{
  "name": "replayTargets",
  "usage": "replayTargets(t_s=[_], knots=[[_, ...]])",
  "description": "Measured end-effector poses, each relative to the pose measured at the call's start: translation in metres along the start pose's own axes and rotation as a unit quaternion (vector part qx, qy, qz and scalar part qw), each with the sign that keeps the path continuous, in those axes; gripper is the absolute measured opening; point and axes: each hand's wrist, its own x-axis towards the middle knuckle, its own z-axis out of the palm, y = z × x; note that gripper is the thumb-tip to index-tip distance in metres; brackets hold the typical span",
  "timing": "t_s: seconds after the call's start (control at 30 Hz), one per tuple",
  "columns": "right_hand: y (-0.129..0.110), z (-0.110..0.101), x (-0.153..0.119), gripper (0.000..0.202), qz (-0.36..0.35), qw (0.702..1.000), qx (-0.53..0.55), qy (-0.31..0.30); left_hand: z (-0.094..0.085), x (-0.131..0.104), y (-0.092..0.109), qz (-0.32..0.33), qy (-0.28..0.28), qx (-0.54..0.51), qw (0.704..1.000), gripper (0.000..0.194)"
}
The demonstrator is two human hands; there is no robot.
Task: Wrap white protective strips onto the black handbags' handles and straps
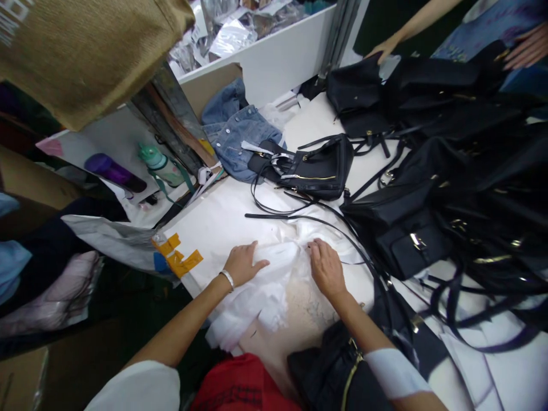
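Observation:
My left hand [245, 266] lies on crumpled white tissue paper [274, 258], its fingers stretched and the thumb apart. A bracelet circles that wrist. On the paper's right side, my right hand [327, 267] has its fingers curled together, seemingly pinching the paper's edge; the fingertips are partly hidden. More of the thin white paper hangs in a loose bunch below my left hand. Just beyond both hands, dark straps lead to a small black backpack [319, 168]. A black bag with a gold zipper [349, 365] lies near my body, below my right forearm.
Black bags [411, 222] are heaped along the right of the table [226, 214]. A denim garment [240, 134] lies at the back. Two bottles, one purple [115, 171], stand on a shelf at left. At upper right, another person's hand [385, 48] touches a bag.

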Motion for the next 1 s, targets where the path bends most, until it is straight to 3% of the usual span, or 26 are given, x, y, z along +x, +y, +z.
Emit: replayTargets(t_s=[0.13,0.27,0.4,0.5,0.63,0.77,0.9,1.0], knots=[[0.002,0.010,-0.014,0.031,0.056,0.993,0.036,-0.094,0.032,-0.003,0.047,-0.016,0.004,-0.030,0.999,0.112],[0.014,0.014,0.029,0.026,0.064,0.987,0.059,-0.137,0.057,-0.009,0.080,-0.032,0.005,-0.002,0.999,0.121],[0.022,0.012,0.067,0.028,0.060,0.985,0.081,-0.143,0.061,0.003,0.081,0.014,0.000,0.016,1.000,0.106],[0.023,0.007,0.058,0.032,0.062,0.984,0.092,-0.137,0.056,0.023,0.066,0.059,-0.010,-0.001,0.998,0.100],[0.021,-0.006,-0.004,0.033,0.084,0.981,0.146,-0.095,0.050,0.050,0.053,0.065,0.004,-0.023,0.998,0.095],[0.011,-0.031,-0.100,0.031,0.147,0.960,0.237,-0.015,0.040,0.070,0.055,0.087,0.024,-0.026,0.996,0.093],[-0.020,-0.063,-0.204,0.029,0.275,0.923,0.268,0.040,0.023,0.075,0.065,0.114,0.039,-0.011,0.993,0.080],[-0.053,-0.081,-0.265,0.028,0.363,0.885,0.280,0.077,0.021,0.085,0.066,0.134,0.052,-0.017,0.989,0.077]])
